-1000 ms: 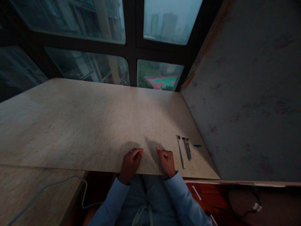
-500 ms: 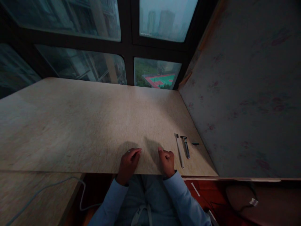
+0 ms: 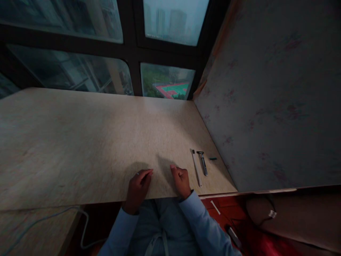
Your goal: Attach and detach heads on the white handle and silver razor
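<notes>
My left hand [image 3: 139, 187] rests at the front edge of the pale tabletop [image 3: 128, 131], its fingers curled and thumb drawn in against them. A ring shows on one of its fingers, and I see nothing held there. Closed into a loose fist, thumb uppermost, my right hand [image 3: 181, 180] is a short way to the right with no object visible in it. Just beyond it lies a toothbrush [image 3: 196, 169] with a pale handle and dark head. Beside that are a razor [image 3: 204, 164] and a small dark green piece [image 3: 213, 158] whose kind I cannot tell.
A wall with a floral pattern [image 3: 255, 117] borders the table on the right. Dark-framed windows [image 3: 169, 80] stand at the back. At the lower left a grey cable [image 3: 84, 227] hangs past a lower surface [image 3: 32, 233]. A white strip [image 3: 215, 207] lies on the reddish floor.
The view has turned slightly to the right, so the table, hands and small items sit further left in the picture. Both hands keep their pose, and the items on the table have not moved.
</notes>
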Demonstrator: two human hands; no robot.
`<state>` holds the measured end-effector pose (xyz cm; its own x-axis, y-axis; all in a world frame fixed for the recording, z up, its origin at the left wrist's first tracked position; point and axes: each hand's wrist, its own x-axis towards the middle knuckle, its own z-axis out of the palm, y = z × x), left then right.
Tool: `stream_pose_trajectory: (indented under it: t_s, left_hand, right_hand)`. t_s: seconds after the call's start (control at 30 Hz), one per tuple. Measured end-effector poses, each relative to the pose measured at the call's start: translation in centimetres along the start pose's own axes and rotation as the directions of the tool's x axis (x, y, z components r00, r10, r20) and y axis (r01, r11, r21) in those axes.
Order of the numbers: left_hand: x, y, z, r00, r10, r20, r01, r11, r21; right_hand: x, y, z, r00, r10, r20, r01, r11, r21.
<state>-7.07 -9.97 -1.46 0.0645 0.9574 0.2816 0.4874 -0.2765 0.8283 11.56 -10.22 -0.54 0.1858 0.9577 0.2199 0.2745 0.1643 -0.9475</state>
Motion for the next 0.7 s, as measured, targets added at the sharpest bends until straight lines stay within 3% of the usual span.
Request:
stream_pose_trajectory:
  t_s: [0.43, 0.7]
  left_hand:
    - [0.1, -0.6, -0.1, 0.999, -0.04, 0.03, 0.04, 0.999, 0.016]
    - [0.1, -0.2, -0.3, 0.998, -0.052, 0.024, 0.051, 0.999, 0.016]
  right_hand:
    - [-0.3, 0.4, 0.0, 0.997, 0.054, 0.054, -0.056, 0.997, 0.05]
    - [-4.2, 0.6, -2.2, 0.995, 0.067, 0.073, -0.068, 0.998, 0.006]
